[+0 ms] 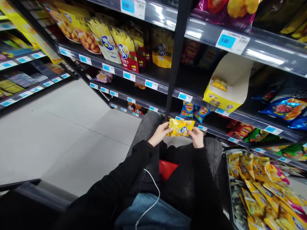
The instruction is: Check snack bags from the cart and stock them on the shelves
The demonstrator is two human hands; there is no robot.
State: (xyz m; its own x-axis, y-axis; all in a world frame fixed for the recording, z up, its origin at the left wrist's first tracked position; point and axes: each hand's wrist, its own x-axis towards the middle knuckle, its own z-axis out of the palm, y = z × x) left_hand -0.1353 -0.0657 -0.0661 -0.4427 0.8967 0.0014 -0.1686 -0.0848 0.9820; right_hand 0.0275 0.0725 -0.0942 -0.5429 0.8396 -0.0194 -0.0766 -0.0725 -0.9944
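Both hands hold one yellow snack bag (181, 127) level between them, just above my knees, its blue and white logo facing me. My left hand (159, 133) pinches the bag's left end. At the right end, the thumb and fingers of my right hand (197, 136) are closed on it. Ahead and to the right on a shelf stands a yellow and white display box (222, 101), with a small yellow bag (219, 84) lying inside. To my lower right is a tray (230, 198) heaped with yellow snack bags (261, 191).
Shelves with price tags (129, 76) run across in front, a dark upright post (176, 60) between sections. Pouches (126, 49) stand on the left shelf; blue chip bags (187, 109) sit lower. Pale floor tiles (72, 121) lie left. A white cable (157, 188) hangs over my lap.
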